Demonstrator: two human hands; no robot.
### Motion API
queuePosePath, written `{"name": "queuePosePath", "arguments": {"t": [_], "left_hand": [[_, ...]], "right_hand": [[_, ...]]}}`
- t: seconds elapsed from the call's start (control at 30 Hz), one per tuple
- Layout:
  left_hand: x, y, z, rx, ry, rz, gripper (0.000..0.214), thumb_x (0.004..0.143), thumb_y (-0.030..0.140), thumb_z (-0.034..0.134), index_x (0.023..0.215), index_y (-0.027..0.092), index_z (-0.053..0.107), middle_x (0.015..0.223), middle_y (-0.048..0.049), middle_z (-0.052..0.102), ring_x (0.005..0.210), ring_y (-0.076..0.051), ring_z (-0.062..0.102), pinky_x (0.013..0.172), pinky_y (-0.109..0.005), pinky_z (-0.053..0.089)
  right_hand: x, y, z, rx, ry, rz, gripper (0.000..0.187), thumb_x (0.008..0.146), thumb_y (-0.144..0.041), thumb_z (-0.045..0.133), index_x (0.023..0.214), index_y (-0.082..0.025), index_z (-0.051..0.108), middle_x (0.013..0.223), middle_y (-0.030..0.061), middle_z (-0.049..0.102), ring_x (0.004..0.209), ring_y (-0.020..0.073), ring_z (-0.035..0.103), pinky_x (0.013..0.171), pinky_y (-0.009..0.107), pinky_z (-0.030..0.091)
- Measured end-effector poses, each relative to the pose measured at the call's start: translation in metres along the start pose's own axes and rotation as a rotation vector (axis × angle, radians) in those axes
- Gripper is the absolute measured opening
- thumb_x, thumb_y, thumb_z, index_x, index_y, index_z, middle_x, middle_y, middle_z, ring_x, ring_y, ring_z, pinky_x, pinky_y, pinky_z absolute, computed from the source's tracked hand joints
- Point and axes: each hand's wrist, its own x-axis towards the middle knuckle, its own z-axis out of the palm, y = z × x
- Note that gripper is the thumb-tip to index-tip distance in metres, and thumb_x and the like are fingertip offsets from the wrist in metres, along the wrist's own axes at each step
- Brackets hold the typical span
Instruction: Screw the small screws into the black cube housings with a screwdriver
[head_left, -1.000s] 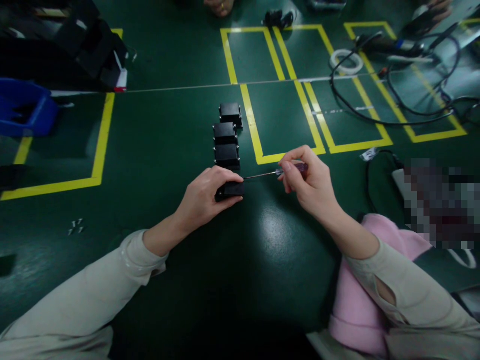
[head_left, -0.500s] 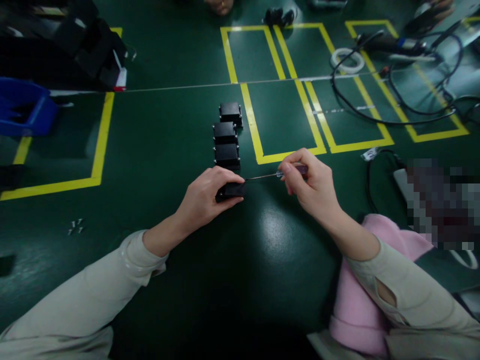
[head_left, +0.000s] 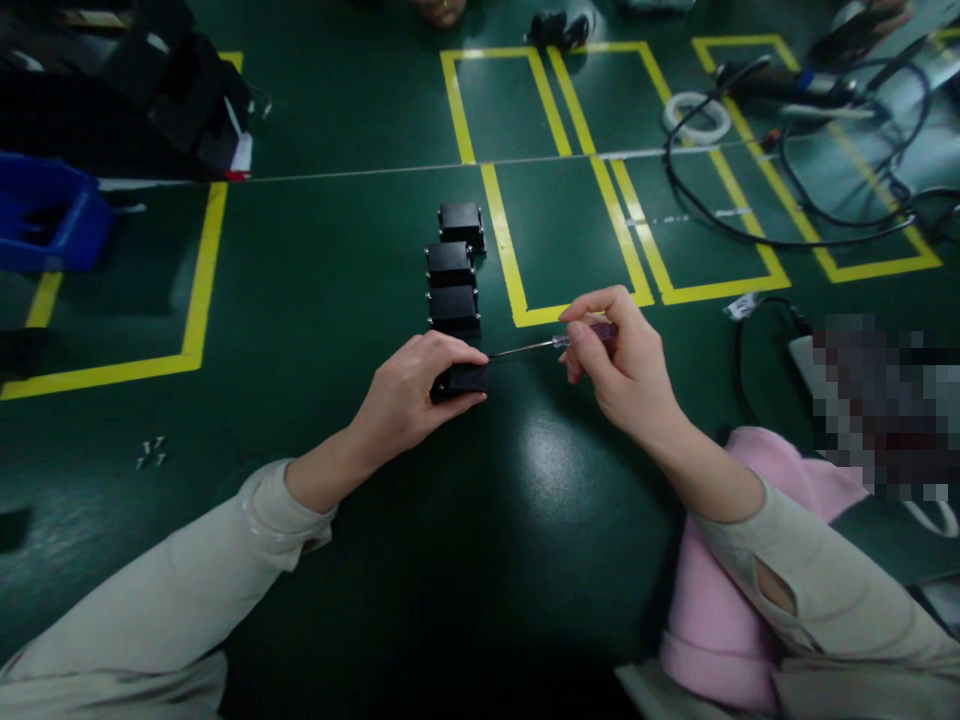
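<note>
My left hand [head_left: 411, 392] is closed around a small black box [head_left: 466, 379] on the green tabletop, thumb on the near side and fingers on the far side. A screwdriver [head_left: 559, 342] with a clear handle is pinched in my right hand [head_left: 621, 355]. Its thin shaft points left, and the tip meets the box's upper right edge near my left fingertips. Whether the tip sits in a screw is too small to tell. Beyond my left hand stand three similar black boxes [head_left: 453, 305] in a column, with small screws along their sides.
Several loose screws [head_left: 152, 452] lie at the left. A blue bin [head_left: 56, 215] stands at the far left beside black parts. Yellow tape [head_left: 517, 250] marks rectangles. A cabled tool [head_left: 795, 88] and white tape ring [head_left: 696, 118] lie back right; pink cloth [head_left: 712, 620] is under my right forearm.
The screwdriver's handle end has risen slightly, and the fingers of my right hand have shifted around it. My left hand and the black box stay in place.
</note>
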Motion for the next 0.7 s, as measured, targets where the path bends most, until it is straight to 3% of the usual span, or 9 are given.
{"name": "queuePosePath", "arguments": {"t": [0.07, 0.23, 0.4, 0.6, 0.7], "left_hand": [[0.0, 0.0001, -0.0002, 0.0, 0.002, -0.001, 0.027, 0.092, 0.027, 0.071, 0.117, 0.022, 0.062, 0.117, -0.0061, 0.069, 0.111, -0.022, 0.064, 0.098, -0.04, 0.052], [-0.0003, 0.0009, -0.0009, -0.008, 0.006, 0.004, 0.028, 0.092, 0.025, 0.072, 0.117, 0.021, 0.062, 0.117, -0.0064, 0.069, 0.11, -0.022, 0.065, 0.097, -0.039, 0.052], [0.0002, 0.0003, 0.0002, -0.009, 0.022, 0.015, 0.027, 0.091, 0.026, 0.073, 0.116, 0.02, 0.064, 0.115, -0.0069, 0.069, 0.108, -0.023, 0.065, 0.096, -0.04, 0.052], [0.0002, -0.001, 0.0011, -0.014, 0.03, 0.027, 0.028, 0.09, 0.025, 0.074, 0.116, 0.02, 0.064, 0.115, -0.0072, 0.07, 0.108, -0.023, 0.066, 0.095, -0.04, 0.052], [-0.0002, -0.0012, 0.0005, -0.009, 0.029, 0.031, 0.029, 0.09, 0.025, 0.075, 0.116, 0.019, 0.064, 0.115, -0.0073, 0.07, 0.109, -0.023, 0.066, 0.095, -0.04, 0.052]], "right_hand": [[0.0003, -0.0005, 0.0, 0.001, 0.001, -0.002, 0.011, 0.102, -0.035, 0.055, 0.103, -0.024, 0.057, 0.067, -0.0074, 0.057, 0.054, 0.0077, 0.059, 0.057, 0.025, 0.046], [0.0007, -0.0008, -0.0002, -0.015, -0.008, 0.0, 0.023, 0.101, -0.04, 0.057, 0.086, -0.022, 0.057, 0.059, -0.0074, 0.053, 0.046, 0.0063, 0.054, 0.048, 0.023, 0.04], [0.0009, -0.0002, 0.0003, 0.01, 0.003, -0.004, 0.014, 0.101, -0.037, 0.057, 0.105, -0.024, 0.057, 0.066, -0.0072, 0.057, 0.053, 0.0078, 0.06, 0.055, 0.024, 0.046], [0.0012, -0.0009, 0.0, -0.002, -0.01, -0.026, 0.022, 0.099, -0.039, 0.06, 0.086, -0.021, 0.057, 0.064, -0.007, 0.056, 0.046, 0.0044, 0.054, 0.048, 0.021, 0.04], [0.0008, -0.0004, 0.0, 0.021, -0.011, -0.016, 0.014, 0.1, -0.036, 0.059, 0.096, -0.023, 0.057, 0.067, -0.007, 0.058, 0.049, 0.0053, 0.057, 0.05, 0.021, 0.043]]}}
